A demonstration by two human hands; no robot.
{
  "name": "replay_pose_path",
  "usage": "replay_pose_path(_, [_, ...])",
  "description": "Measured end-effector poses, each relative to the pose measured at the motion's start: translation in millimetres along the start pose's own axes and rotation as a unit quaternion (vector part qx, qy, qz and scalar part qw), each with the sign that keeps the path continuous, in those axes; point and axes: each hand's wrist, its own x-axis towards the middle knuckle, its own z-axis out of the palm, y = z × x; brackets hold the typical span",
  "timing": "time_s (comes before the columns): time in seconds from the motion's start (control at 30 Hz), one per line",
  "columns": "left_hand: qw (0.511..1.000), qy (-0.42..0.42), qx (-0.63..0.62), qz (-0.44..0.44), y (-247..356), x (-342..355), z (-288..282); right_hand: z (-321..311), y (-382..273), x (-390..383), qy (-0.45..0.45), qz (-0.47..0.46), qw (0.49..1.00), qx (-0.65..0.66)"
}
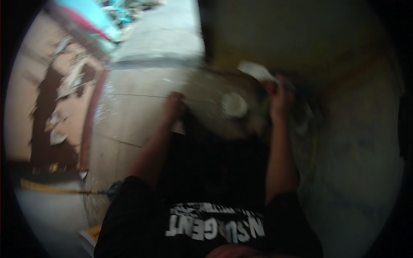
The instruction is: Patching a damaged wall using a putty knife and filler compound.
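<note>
Holding a white piece (pixel 254 70) in our right hand (pixel 280 96), looks pinched, not set down yet. Our left hand (pixel 174 106) is too blurry to call. White round thing (pixel 234 105) sits between; can't tell how much we've got left.

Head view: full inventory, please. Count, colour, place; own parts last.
Flat item: 1, white, apparently in the right hand; kind blurred
Round item: 1, whitish, between the hands, nearer the right
Peeling panel: 1, beige and brown, left
Blue-and-pink item: 1, upper left
Jumbled pile: 1, mixed with teal, top left
Stick: 1, yellow, lower left
Box-like item: 1, yellow-white, bottom left
Floor: 1, grey-beige, centre-left
Top: 1, black, white print, bottom centre
Forearms: 2, left and right
Left hand: 1, centre-left
</note>
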Motion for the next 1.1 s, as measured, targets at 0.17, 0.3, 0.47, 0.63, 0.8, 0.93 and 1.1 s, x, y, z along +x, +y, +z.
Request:
replay_pose_path(0.17, [0.997,-0.071,0.029,-0.024,50,0,-16,-16,-78,-11,-0.013,0.022,0.99,0.139])
replay_pose_path(0.3, [0.997,-0.067,0.023,-0.036,47,0,-9,-22,-112,-20,-0.112,-0.073,0.99,-0.052])
replay_pose_path(0.47, [0.996,-0.068,0.034,-0.041,52,-4,-13,0,-88,-35,-0.21,-0.108,0.961,-0.141])
replay_pose_path(0.63, [0.996,-0.06,0.035,-0.049,47,-6,-12,30,-38,-47,-0.307,-0.018,0.92,-0.242])
replay_pose_path(0.8, [0.995,-0.069,0.039,-0.065,48,-5,-12,45,-12,-57,-0.356,-0.004,0.854,-0.38])
replay_pose_path(0.93, [0.994,-0.069,0.039,-0.07,49,-5,-12,44,-21,-57,-0.35,-0.011,0.858,-0.376])
replay_pose_path(1.1, [0.996,-0.06,0.04,-0.061,53,-6,-14,43,-27,-55,-0.37,0.029,0.826,-0.424])
